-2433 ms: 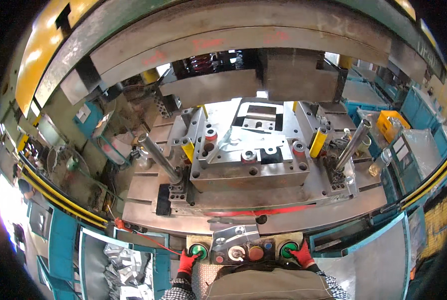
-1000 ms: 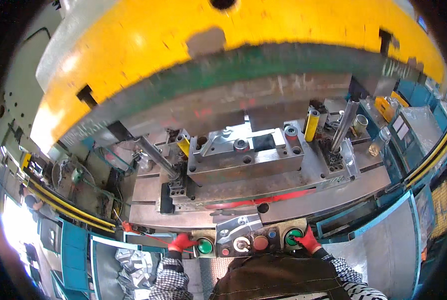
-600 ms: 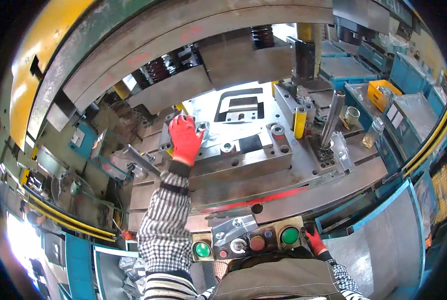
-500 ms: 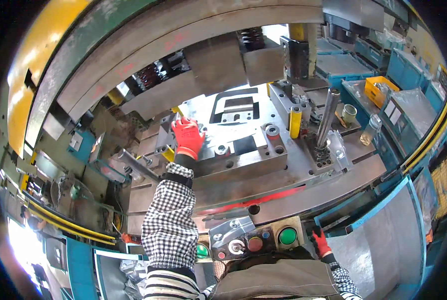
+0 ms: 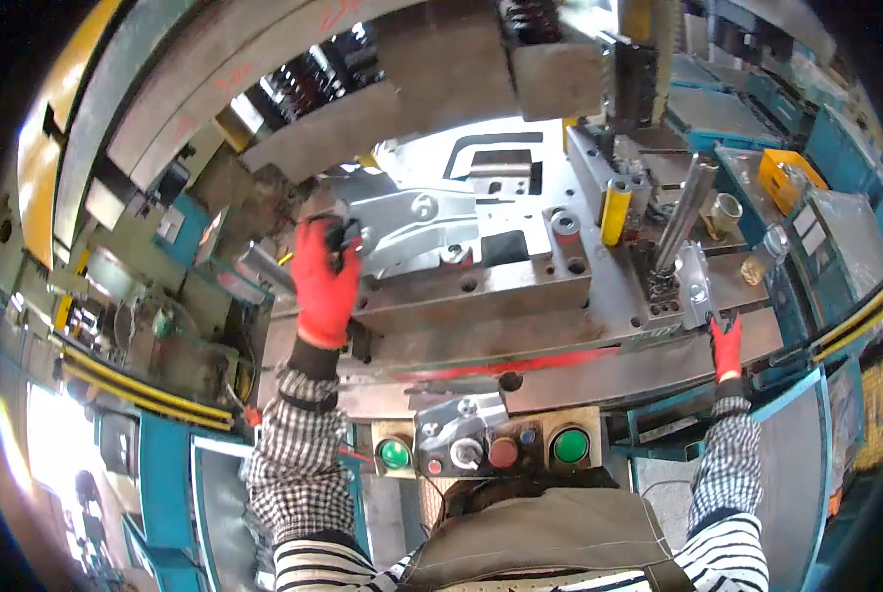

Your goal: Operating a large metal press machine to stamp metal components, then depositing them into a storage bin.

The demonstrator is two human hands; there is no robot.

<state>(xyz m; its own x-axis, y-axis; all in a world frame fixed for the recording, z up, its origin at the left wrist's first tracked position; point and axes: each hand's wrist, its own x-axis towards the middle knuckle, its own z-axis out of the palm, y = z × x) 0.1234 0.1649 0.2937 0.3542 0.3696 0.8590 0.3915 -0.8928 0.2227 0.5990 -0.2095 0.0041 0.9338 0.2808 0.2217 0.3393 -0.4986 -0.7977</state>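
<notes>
Die blk point(image 5: 481, 301) w/ silvery contoured metal pc point(image 5: 412, 219)

There are two red-gloved hands point(image 5: 328, 281) point(image 5: 727, 347), and three formed metal brackets point(image 5: 423, 209) point(image 5: 461, 419) point(image 5: 696, 284) can be counted. Of push buttons, two are green point(image 5: 394, 453) point(image 5: 570, 445), two are red point(image 5: 501, 452) point(image 5: 435, 466) and one is blue point(image 5: 528, 436), with one white rotary switch point(image 5: 466, 454). Also visible are two steel guide posts point(image 5: 687, 212) point(image 5: 262, 264), one yellow crate point(image 5: 789, 176) and one clear jar point(image 5: 765, 255).

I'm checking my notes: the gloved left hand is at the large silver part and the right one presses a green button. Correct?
No: the head view shows the right hand off the green buttons, at the near end of a smaller silver part. The left hand is at the large silver part, as stated.
</notes>
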